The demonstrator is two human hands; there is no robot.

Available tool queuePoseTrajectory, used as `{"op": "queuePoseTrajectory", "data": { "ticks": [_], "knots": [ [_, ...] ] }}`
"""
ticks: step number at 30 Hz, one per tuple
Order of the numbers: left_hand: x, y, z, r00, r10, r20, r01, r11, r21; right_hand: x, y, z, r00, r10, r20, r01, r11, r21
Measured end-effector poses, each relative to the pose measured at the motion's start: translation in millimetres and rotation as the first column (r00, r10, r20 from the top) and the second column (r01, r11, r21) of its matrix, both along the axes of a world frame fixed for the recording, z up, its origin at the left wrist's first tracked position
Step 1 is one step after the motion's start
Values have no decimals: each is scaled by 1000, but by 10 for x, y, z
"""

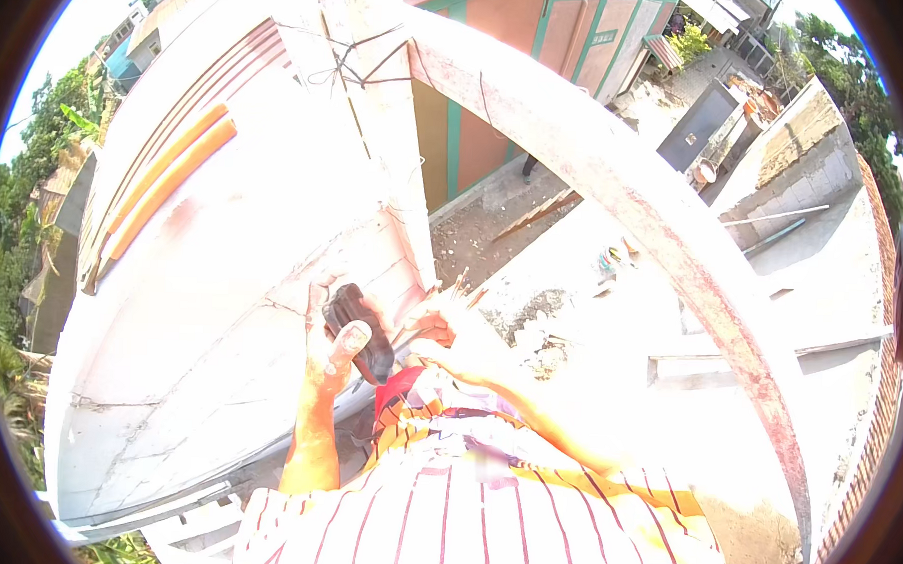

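Observation:
My left hand (322,355) is wrapped round a dark, oblong, blocky object (371,357), its thumb lying across the near side. What kind of thing it is does not show clearly. Close beside it, my right hand (448,338) has its fingers bent and drawn together; glare hides what they hold, if anything. Several thin brown sticks or wires (461,290) stick up just beyond the right fingers. Below both hands is my striped shirt (463,521), with a patch of red cloth (400,388) near the dark object.
A pale cracked slab (200,373) fills the left, with two orange tubes (172,178) on it. Dark wire (355,65) ties the beam joint ahead. A long pale beam (624,179) curves round to the right. Far below lie planks (538,215), rubble (544,350) and a grey panel (698,127).

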State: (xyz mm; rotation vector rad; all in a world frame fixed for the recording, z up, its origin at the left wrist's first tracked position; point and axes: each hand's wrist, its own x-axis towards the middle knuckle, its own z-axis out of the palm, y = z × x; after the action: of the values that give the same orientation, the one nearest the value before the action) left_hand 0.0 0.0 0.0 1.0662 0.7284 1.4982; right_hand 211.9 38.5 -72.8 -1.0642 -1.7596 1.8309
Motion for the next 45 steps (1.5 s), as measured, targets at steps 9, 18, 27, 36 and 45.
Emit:
{"op": "queuePoseTrajectory", "data": {
  "ticks": [9, 18, 27, 36, 45],
  "knots": [
    [-1253, -1552, -2284, 435, -843, -316, 92, 391, -916, -440, -794, -1200, 863, 412, 294, -431, 903, -2],
    [-787, -1532, -2040, 669, -339, -662, 113, 926, -360, -598, -755, -1490, 797, 470, 380, -530, 846, 64],
    [-837, -1569, -2091, 670, -256, -697, 6, 940, -340, -517, -717, -1235, 873, 350, 339, -406, 907, 111],
    [-529, -1428, -2154, 686, -270, -676, 22, 936, -351, -508, -587, -868, 904, 211, 372, -257, 963, 80],
    [-679, -1568, -2419, 668, -456, -589, 50, 816, -576, -1524, 91, 2278, 872, 407, -272, 84, 422, 903]
  ]
}}
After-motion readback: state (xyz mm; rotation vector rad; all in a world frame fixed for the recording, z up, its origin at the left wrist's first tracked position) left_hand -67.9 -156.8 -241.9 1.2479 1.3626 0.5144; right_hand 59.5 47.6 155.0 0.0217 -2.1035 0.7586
